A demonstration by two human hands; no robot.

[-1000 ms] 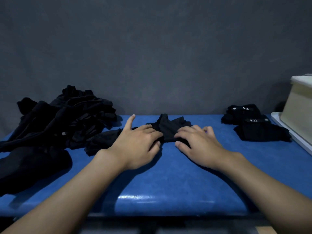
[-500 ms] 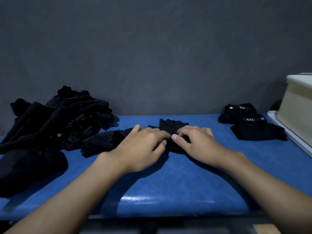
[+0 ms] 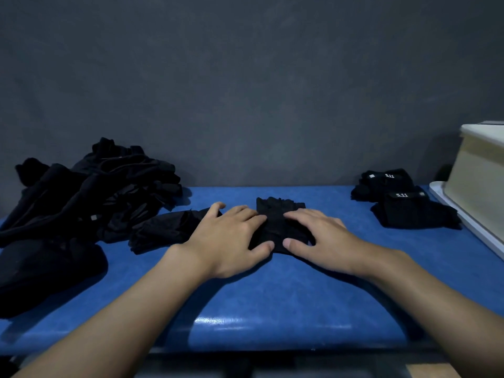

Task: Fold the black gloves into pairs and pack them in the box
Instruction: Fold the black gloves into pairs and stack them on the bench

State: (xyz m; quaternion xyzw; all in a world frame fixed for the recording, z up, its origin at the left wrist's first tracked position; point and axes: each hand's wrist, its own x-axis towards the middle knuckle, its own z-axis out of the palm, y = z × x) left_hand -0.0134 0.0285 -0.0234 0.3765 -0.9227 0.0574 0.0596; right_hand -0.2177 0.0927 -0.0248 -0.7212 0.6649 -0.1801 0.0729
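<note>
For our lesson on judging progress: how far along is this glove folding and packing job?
Done: two folded bundles lie beside the box, not yet packed. In hand: the left hand and right hand press a glove flat on the blue table. Remaining: the heap of loose gloves, then packing everything.

One counter [image 3: 272, 296] carries two folded glove pairs, a far pair [image 3: 384, 184] and a near pair [image 3: 414, 216], one glove bundle [image 3: 278, 214] mid-counter and one loose glove [image 3: 169, 230]. One heap of unfolded gloves [image 3: 90, 197] is too tangled to count; one box [image 3: 480, 175] and one white tray [image 3: 439, 188] stand right.
</note>
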